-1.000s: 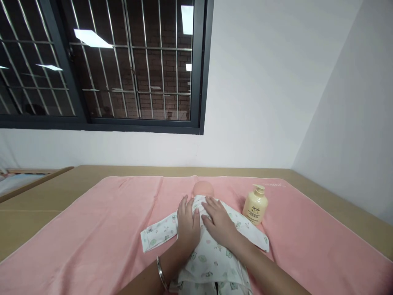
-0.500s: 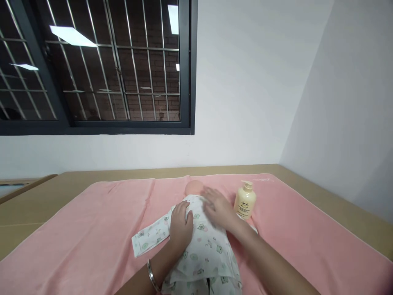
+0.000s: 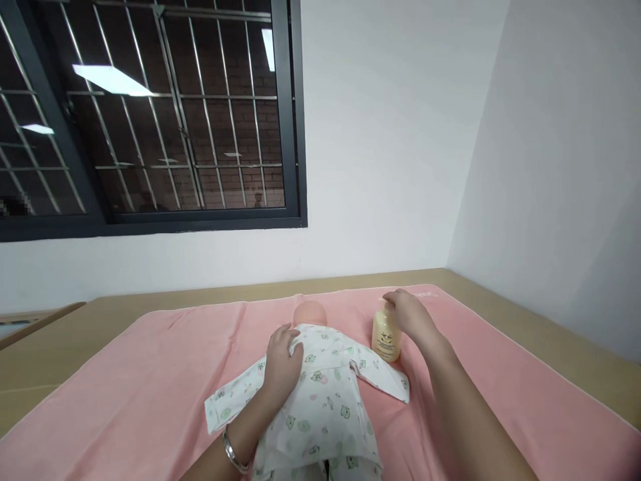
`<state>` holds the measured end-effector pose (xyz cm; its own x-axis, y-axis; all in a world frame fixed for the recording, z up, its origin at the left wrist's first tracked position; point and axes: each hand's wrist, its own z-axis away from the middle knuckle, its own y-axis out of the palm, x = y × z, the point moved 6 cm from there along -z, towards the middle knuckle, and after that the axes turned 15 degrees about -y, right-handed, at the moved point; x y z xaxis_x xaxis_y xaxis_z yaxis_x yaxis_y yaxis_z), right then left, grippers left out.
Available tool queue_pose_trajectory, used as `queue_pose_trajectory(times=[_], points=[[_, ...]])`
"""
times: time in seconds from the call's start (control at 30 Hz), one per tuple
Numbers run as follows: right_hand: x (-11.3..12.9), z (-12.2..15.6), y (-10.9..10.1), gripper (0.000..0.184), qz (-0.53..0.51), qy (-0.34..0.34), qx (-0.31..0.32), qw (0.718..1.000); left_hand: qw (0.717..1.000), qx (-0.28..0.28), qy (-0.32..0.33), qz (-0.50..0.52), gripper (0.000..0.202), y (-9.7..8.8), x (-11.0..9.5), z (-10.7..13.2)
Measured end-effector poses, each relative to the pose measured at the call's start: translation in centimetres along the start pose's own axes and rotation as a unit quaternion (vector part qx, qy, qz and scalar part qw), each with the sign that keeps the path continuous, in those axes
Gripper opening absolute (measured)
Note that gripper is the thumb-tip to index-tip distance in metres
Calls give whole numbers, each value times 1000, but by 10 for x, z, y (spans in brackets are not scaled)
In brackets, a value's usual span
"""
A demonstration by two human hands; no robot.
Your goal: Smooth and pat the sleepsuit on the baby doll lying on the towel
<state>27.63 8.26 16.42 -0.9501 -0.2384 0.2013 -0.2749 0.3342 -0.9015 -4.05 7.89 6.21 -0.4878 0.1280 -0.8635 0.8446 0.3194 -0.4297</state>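
A doll (image 3: 320,401) in a white printed top and trousers lies stretched out, its bald head (image 3: 310,312) toward the wall and both sleeves spread sideways. My left hand (image 3: 283,363) rests flat on the doll's upper left side near the shoulder, fingers out and thumb apart. A pale yellow pump bottle (image 3: 385,337) stands upright by the doll's right sleeve (image 3: 385,381). At its top, my right hand (image 3: 410,314) has its fingers closed over the pump head, which they mostly cover.
A pink towel (image 3: 165,374) lies under the doll and bottle, with some folds. Its tan padded surface (image 3: 55,374) shows around the edges. Beyond stand a white wall (image 3: 390,167) and a dark-framed window (image 3: 200,224) with metal bars.
My right hand has left the doll's upper chest and moved right to the top of the pump bottle. The left hand stays on the doll. The view has shifted slightly.
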Motion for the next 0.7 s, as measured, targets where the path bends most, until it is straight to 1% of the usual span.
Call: queue_pose_trajectory(times=[0.1,0.17,0.23,0.3,0.33,0.37,0.43,0.5,0.53,0.57,0.6,0.7], points=[[0,0,0,34,-2,-15,-20,1000,997,-24,-29,70,23,-11,-23,-10],[1,0,-1,34,-4,-32,-24,999,988,1,-52,146,24,-6,-43,-8],[2,1,-2,34,-4,-47,-24,999,970,71,-83,219,23,11,-63,0],[2,1,-2,33,-9,-57,-23,998,940,162,-117,278,21,36,-83,12],[3,1,-2,33,-13,-60,-23,998,916,208,-137,315,20,49,-92,17],[4,1,-2,33,-18,-64,-22,998,884,252,-164,358,19,62,-100,21],[6,2,-3,33,-28,-73,-19,997,800,326,-241,443,23,86,-113,24],[8,3,-5,33,-33,-77,-13,996,715,370,-329,493,34,105,-122,21],[9,3,-5,33,-32,-76,-11,997,683,381,-366,505,41,112,-125,17],[9,3,-6,33,-30,-73,-9,997,658,387,-395,511,48,118,-128,14],[10,3,-6,33,-27,-70,-8,997,639,390,-417,515,53,122,-130,10],[10,2,-5,34,-23,-64,-8,998,603,395,-451,527,62,132,-134,5]])
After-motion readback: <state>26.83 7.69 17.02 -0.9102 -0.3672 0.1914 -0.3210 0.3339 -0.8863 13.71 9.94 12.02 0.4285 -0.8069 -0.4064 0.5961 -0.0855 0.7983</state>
